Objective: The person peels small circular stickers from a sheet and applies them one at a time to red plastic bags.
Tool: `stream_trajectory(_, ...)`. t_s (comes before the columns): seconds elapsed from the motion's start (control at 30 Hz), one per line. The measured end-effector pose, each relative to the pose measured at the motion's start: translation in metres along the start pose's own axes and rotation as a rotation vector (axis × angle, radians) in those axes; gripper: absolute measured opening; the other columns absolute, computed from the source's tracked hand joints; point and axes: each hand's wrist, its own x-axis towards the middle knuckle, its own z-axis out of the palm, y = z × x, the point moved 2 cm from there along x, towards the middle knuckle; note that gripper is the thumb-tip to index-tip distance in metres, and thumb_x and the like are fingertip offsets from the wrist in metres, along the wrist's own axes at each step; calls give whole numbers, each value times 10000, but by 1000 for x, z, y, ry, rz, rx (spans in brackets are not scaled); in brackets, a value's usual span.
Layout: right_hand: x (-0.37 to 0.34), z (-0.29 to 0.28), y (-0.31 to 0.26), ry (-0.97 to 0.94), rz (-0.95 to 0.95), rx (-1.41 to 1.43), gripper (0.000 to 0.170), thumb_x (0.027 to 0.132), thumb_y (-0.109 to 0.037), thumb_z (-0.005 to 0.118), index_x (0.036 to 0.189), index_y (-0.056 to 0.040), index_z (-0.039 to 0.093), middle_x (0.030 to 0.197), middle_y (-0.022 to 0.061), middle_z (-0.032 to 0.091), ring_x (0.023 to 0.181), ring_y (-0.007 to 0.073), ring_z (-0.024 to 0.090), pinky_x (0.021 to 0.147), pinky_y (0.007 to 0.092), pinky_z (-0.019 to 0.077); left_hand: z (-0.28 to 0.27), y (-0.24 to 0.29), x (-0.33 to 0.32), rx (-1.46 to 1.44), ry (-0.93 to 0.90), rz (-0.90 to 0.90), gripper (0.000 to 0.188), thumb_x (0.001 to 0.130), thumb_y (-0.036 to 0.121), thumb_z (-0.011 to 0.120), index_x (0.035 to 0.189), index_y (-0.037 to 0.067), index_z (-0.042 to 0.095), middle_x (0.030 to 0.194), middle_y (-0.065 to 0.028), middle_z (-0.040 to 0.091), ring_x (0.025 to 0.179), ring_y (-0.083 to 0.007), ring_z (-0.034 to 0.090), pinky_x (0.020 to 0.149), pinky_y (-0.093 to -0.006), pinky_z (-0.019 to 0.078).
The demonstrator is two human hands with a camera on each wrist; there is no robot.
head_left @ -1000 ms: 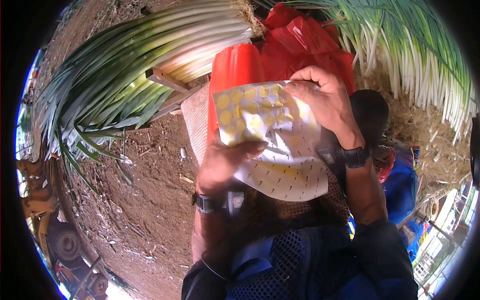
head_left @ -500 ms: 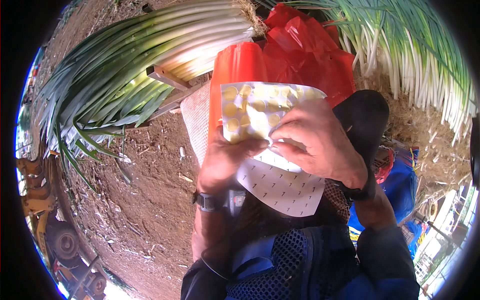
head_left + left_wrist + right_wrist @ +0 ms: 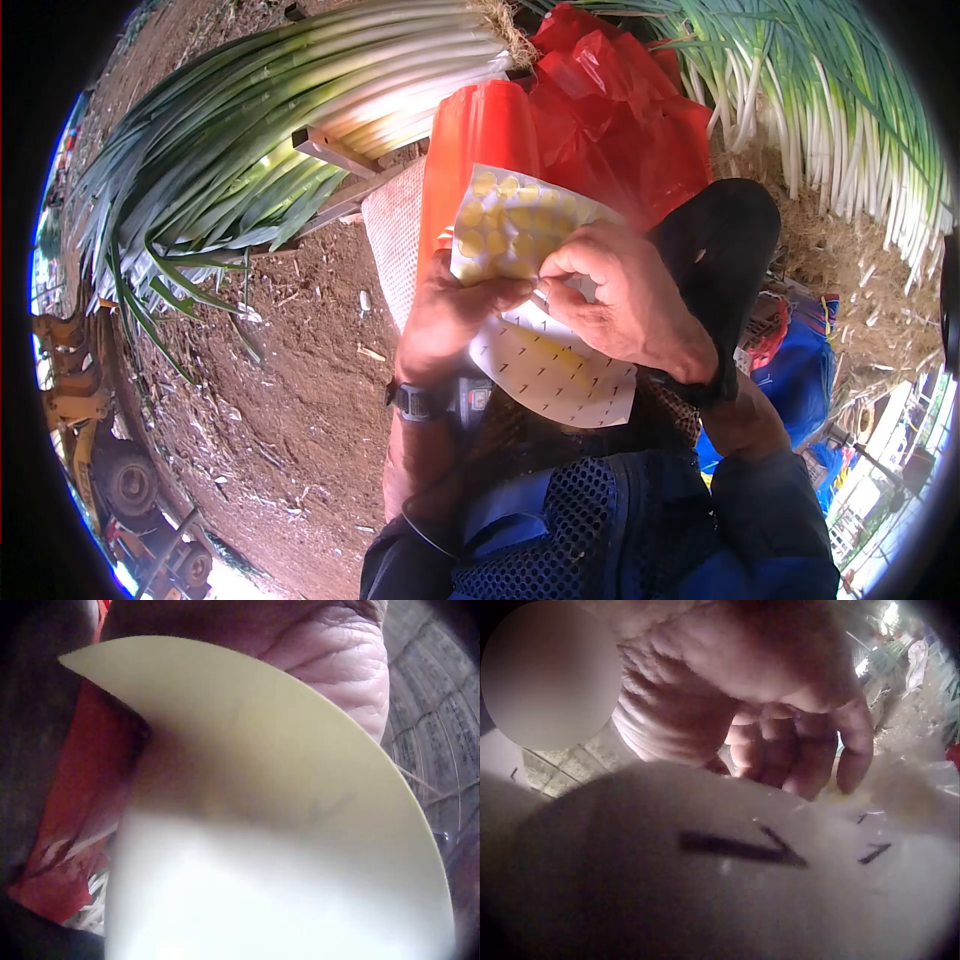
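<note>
A white sheet of round yellow stickers (image 3: 497, 238) is held up over the person's lap in the head view. Its lower part curls toward the body, showing small dark marks. The left hand (image 3: 435, 318) grips the sheet's left edge, with the thumb lying across the front. At the middle of the sheet, the right hand (image 3: 645, 290) pinches with thumb and index finger, close to the left thumb tip. The curled sheet (image 3: 285, 742) covers most of the left wrist view and hides the left fingers. In the right wrist view, the bent right fingers (image 3: 810, 750) show behind the marked paper.
Red plastic (image 3: 485, 125) lies just beyond the sheet, with more crumpled red plastic behind it. Leeks (image 3: 330, 95) are stacked on a frame (image 3: 335, 155) at the left. More long green stalks (image 3: 800, 120) lie at the right. A dark-clad knee (image 3: 730, 235) is beside the right hand.
The right hand has left the sheet's upper right corner and come down to its middle, near the left thumb. The sheet has tilted, and its lower part hangs lower. The left hand keeps its grip.
</note>
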Motion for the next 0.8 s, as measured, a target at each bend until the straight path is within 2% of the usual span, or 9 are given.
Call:
stream_trajectory(0.13, 0, 2, 6, -29, 138, 90, 71, 782, -40, 682, 800, -13, 618, 747, 123, 633, 711, 293, 638, 667, 389, 509, -2, -2, 1, -30, -8, -18, 455, 759, -36, 773, 1184, 50, 633, 1037, -53, 706, 903, -140, 665, 827, -297, 541)
stream_trajectory(0.2, -1, 3, 10, -86, 347, 241, 81, 791, -46, 686, 810, -4, 620, 742, 123, 630, 698, 273, 639, 660, 369, 507, -1, -2, 1, -32, -9, -14, 468, 757, -32, 777, 1193, 52, 629, 1046, -52, 705, 912, -140, 663, 831, -295, 539)
stream_trajectory(0.27, -2, 3, 10, -114, 435, 320, 85, 800, -46, 689, 823, 1, 622, 737, 120, 627, 690, 257, 639, 647, 356, 503, 2, 2, 1, -18, -19, 1, 477, 755, -27, 782, 1199, 52, 626, 1054, -52, 704, 920, -140, 661, 835, -292, 536)
stream_trajectory(0.43, -4, -3, 3, -48, 150, 181, 84, 808, -30, 699, 856, -4, 635, 763, 117, 632, 705, 252, 644, 635, 357, 504, -1, 0, 0, 7, 7, -39, 465, 766, -11, 784, 1200, 50, 626, 1055, -56, 704, 922, -139, 659, 828, -289, 533)
stream_trajectory(0.57, -4, -7, 4, -45, 54, 58, 138, 782, -32, 734, 890, -18, 650, 816, 120, 640, 768, 257, 662, 687, 358, 532, 0, 2, -1, 100, 48, -65, 417, 776, 5, 785, 1166, 46, 644, 1035, -61, 710, 897, -141, 663, 810, -292, 536)
stream_trajectory(0.63, -6, -7, 5, -10, 35, 56, 186, 763, -43, 760, 919, -28, 659, 872, 129, 646, 821, 269, 668, 731, 367, 543, 8, 9, -3, 64, 41, -34, 307, 812, -13, 733, 1107, 36, 662, 960, -36, 699, 854, -115, 639, 770, -267, 514)
stream_trajectory(0.67, -6, -9, 7, 44, 36, 27, 250, 755, -63, 775, 970, -31, 652, 915, 137, 645, 857, 283, 662, 760, 374, 542, 10, 11, -4, 46, 37, -17, 255, 830, -23, 707, 1077, 31, 671, 922, -24, 693, 832, -102, 627, 749, -255, 503)
stream_trajectory(0.77, 0, -19, 17, 182, 42, -111, 454, 731, -131, 819, 1125, -36, 615, 1040, 161, 634, 960, 325, 639, 848, 394, 532, 0, 7, -3, 193, 66, -113, 378, 769, 2, 789, 1126, 39, 671, 1016, -70, 715, 884, -149, 670, 800, -296, 540)
stream_trajectory(0.8, 3, -22, 21, 213, 47, -191, 528, 723, -158, 832, 1176, -34, 591, 1079, 169, 626, 990, 339, 628, 876, 399, 524, -1, 4, -4, 124, 83, -97, 391, 766, 2, 791, 1136, 35, 668, 1019, -72, 715, 888, -154, 671, 801, -298, 541)
